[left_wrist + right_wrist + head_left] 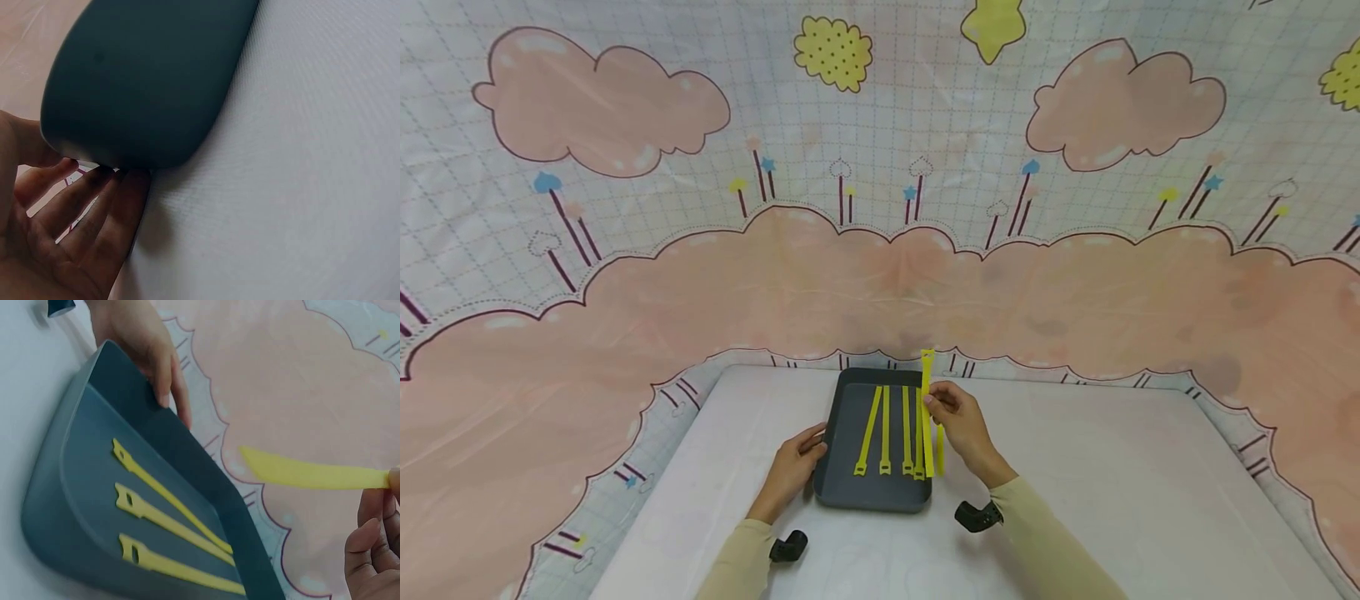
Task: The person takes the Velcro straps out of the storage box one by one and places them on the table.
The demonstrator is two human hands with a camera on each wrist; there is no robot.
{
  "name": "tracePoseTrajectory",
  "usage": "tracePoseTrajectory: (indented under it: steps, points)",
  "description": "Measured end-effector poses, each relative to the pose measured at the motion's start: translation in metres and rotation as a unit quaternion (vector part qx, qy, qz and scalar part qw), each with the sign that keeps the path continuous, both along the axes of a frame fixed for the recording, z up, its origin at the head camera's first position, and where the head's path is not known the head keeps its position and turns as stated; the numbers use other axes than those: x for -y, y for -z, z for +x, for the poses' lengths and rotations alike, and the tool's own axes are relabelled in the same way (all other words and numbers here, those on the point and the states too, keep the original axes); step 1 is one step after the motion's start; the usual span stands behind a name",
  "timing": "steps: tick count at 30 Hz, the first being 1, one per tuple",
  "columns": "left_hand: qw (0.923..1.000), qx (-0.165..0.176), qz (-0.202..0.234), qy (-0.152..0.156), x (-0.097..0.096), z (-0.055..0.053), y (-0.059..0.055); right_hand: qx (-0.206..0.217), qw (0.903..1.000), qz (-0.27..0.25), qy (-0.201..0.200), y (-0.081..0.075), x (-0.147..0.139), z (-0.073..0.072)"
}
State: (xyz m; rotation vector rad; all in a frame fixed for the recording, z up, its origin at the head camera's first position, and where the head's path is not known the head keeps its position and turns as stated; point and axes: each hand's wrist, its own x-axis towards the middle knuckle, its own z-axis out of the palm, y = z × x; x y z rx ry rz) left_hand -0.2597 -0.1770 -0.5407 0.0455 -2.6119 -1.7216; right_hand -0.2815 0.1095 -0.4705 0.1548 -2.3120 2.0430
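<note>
My right hand pinches a yellow hook-and-loop cable tie between thumb and fingers. It hangs over the right side of a dark grey tray, its slotted head up and its tail down. In the right wrist view the tail of this tie sticks out from the fingertips. Several like ties lie lengthwise in the tray, slotted heads toward me. At the tray's left side my left hand holds the rim, thumb over it and fingers against the outer wall.
Another yellow strip shows just right of the tray, partly hidden by my right hand. The tray stands on a white table. Behind it hangs a cloth printed with clouds. Each wrist carries a black camera.
</note>
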Motion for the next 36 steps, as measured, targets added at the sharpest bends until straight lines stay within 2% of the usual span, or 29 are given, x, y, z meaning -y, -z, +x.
tracePoseTrajectory:
  steps: [11, 19, 24, 36]
  points:
    - [0.9999, 0.002, -0.014, 0.004, -0.001, 0.000, 0.001, 0.005, 0.9995, 0.008, 0.031, 0.010, -0.026, 0.006]
    - [0.9998, 0.003, -0.017, 0.005, -0.001, 0.002, -0.001, 0.007, 0.9988, 0.020, 0.044, 0.020, -0.040, 0.005]
    - [0.9998, 0.001, -0.020, 0.004, -0.001, 0.001, -0.001, 0.018, 0.9984, 0.024, 0.048, 0.022, -0.046, 0.005]
    - [0.9999, 0.000, -0.014, -0.001, -0.001, 0.001, 0.000, 0.044, 0.9967, 0.041, 0.055, 0.034, -0.056, -0.004]
